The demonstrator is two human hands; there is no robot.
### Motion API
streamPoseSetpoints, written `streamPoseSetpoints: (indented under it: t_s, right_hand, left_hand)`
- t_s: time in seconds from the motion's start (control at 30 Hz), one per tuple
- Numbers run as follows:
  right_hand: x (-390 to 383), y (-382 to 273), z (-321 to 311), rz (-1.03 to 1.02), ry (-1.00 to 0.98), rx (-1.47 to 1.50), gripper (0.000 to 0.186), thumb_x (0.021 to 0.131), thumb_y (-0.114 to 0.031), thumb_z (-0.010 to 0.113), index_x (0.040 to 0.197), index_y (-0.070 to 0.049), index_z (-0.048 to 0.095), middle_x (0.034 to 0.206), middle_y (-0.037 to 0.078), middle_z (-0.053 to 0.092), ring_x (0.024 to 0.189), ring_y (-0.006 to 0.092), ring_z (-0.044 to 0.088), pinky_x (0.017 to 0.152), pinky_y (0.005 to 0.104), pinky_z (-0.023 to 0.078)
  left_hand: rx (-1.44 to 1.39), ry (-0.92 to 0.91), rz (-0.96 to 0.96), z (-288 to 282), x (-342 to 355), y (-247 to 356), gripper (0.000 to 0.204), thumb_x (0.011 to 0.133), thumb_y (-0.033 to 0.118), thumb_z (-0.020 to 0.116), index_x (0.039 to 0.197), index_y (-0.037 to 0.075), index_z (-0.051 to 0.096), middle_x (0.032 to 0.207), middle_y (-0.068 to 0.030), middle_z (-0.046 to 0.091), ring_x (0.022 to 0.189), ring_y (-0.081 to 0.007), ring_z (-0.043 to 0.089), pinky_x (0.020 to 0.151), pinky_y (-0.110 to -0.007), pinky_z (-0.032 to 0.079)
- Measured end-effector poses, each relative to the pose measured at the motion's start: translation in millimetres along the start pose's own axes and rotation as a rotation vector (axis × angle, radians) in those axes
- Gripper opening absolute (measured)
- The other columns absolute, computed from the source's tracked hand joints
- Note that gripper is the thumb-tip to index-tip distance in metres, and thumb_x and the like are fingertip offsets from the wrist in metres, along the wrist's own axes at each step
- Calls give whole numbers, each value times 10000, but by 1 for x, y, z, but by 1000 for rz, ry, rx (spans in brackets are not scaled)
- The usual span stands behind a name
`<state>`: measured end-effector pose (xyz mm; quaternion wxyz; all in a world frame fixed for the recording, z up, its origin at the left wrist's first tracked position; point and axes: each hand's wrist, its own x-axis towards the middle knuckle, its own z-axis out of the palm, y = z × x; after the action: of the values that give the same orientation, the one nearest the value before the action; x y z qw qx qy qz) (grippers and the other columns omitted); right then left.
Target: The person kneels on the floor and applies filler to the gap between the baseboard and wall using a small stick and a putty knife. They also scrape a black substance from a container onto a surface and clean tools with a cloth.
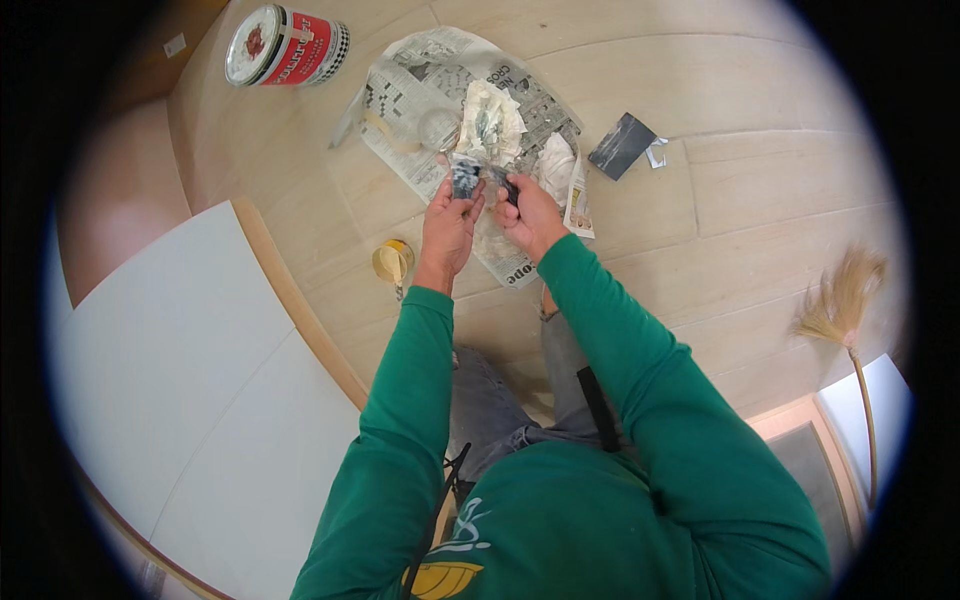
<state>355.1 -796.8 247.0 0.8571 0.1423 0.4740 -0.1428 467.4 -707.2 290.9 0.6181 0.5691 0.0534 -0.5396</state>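
Over the newspaper on the floor, my two hands are close together, both closed. My left hand (449, 228) pinches a small dark flat piece (465, 178) smeared with white, like a bit of sandpaper. Between the fingers of my right hand (530, 214) is another dark piece (507, 187), mostly covered; its kind is hard to make out. Just beyond them, a crumpled cream cloth or paper (491, 118) with greyish stains lies on the newspaper (415, 72). A clear round container (437, 128) sits left of it, and a second crumpled whitish wad (556, 165) to its right.
A dark sheet like sandpaper (622, 147) lies right of the newspaper, beside a small silvery scrap (657, 153). Left of my left hand stands a yellow tin (393, 260). A red and white bucket (300, 48) is far left, a white panel (200, 370) left, a straw broom (843, 300) right.
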Motion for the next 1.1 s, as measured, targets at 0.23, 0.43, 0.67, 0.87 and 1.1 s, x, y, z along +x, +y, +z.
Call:
streamPoseSetpoints:
  t_s: [0.23, 0.43, 0.67, 0.87, 1.1]
  right_hand:
    - [-16, 32, 2, 125, -173, -4, 197, 1090, -192, 471, 959, -52, 519, 709, 50, 572, 439, 126, 426, 386, 290, 350]
    - [-11, 36, 12, 153, -153, -46, 171, 1085, -198, 470, 1001, -56, 517, 717, 41, 582, 439, 128, 428, 379, 290, 331]
    - [18, -4, 18, 22, -47, 119, 149, 1078, -185, 475, 1030, -52, 524, 736, 96, 599, 445, 163, 448, 401, 310, 324]
    - [-27, 1, 8, -207, -39, -297, 262, 1095, -333, 565, 1049, -76, 569, 742, 64, 631, 463, 135, 495, 403, 276, 340]
    - [-18, -2, 10, -99, -207, -434, 291, 1083, -367, 610, 1004, -88, 605, 719, 33, 641, 462, 105, 498, 394, 257, 340]
  left_hand:
    - [-18, -161, -58, -36, 13, -12, 551, 948, -118, 415, 1477, 20, 480, 1184, -102, 676, 922, -191, 707, 854, -322, 600]
    - [-43, -13, -87, -18, 6, -9, 440, 966, -96, 410, 1363, 36, 549, 979, -64, 678, 725, -153, 691, 658, -287, 609]
    - [-1, -40, -28, -1, -5, -3, 341, 1013, -33, 454, 1323, -29, 596, 1181, -120, 696, 962, -219, 721, 910, -370, 596]
    - [4, 132, -48, -14, -9, 6, 315, 1104, 193, 528, 1318, -27, 601, 1172, -144, 699, 966, -255, 727, 850, -400, 599]
    - [548, 114, -41, -14, -11, 3, 337, 1111, 267, 544, 1362, 46, 584, 970, -54, 668, 751, -143, 619, 652, -324, 515]
